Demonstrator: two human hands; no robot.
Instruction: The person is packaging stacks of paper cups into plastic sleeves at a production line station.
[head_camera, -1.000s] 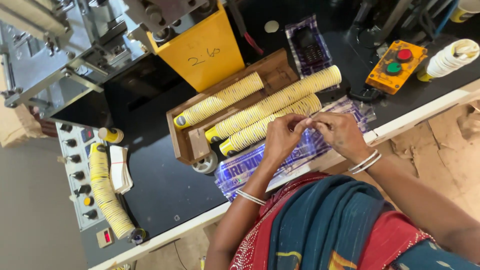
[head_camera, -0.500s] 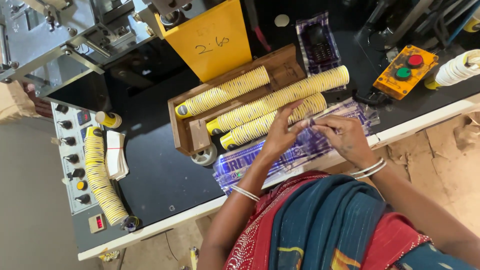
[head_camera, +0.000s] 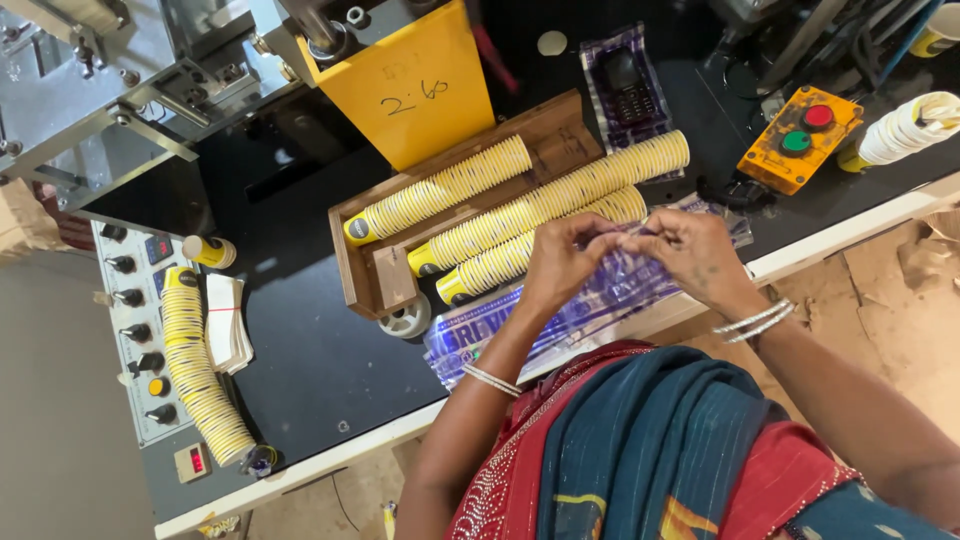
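yellow cup stacks (head_camera: 548, 205), wooden tray (head_camera: 362, 288), orange button box (head_camera: 799, 139)

In the lower right of the frame we see our own clothing: a red garment (head_camera: 800, 480) edged with tiny white sequin-like dots along the chest, and over it a dark teal scarf (head_camera: 640, 440) in soft folds, crossed by fine pale stripes and bearing yellow-orange motifs near the bottom edge. Our left hand (head_camera: 565, 262) has a thin silver bangle (head_camera: 490, 380) on its forearm; our right hand (head_camera: 690, 252) carries what seem to be two or three slim silver bangles (head_camera: 752, 320) at the wrist.
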